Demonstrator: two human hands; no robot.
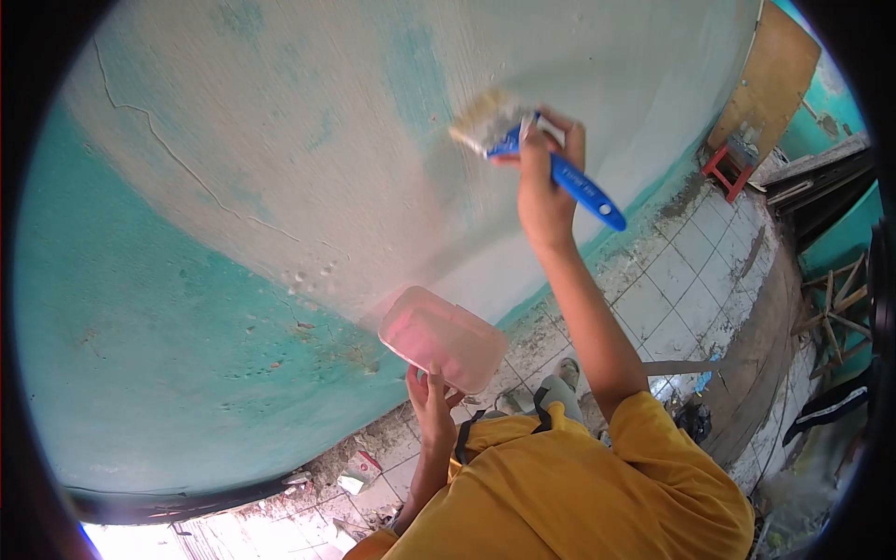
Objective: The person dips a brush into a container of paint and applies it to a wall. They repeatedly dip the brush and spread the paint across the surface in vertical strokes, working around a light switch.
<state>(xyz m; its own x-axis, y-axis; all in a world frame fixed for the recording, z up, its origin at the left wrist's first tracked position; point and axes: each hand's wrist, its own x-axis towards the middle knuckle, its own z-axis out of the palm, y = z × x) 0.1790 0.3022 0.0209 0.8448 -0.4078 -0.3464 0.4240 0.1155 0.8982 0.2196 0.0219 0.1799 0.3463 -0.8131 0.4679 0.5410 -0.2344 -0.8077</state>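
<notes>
My right hand (551, 168) is closed round a paintbrush (586, 191) with a blue handle. Its wide, pale bristles are at the wall (355, 140), on a teal patch streaked with whitish paint. Lower down, my left hand (431, 401) grips the near edge of a pinkish, see-through plastic container (443, 338), held out in front of the wall. Inside it shows a smooth pink area. Whitish paint covers the upper part of the wall, while bare teal (121, 308) shows at the left and below. A crack runs down the painted part.
A red stool (730, 172) stands by a brown board (765, 79) at the upper right. Dirty white floor tiles (644, 289) run along the wall's foot, with debris and scraps (359, 476) on them. Wooden pieces (840, 308) lean at the far right.
</notes>
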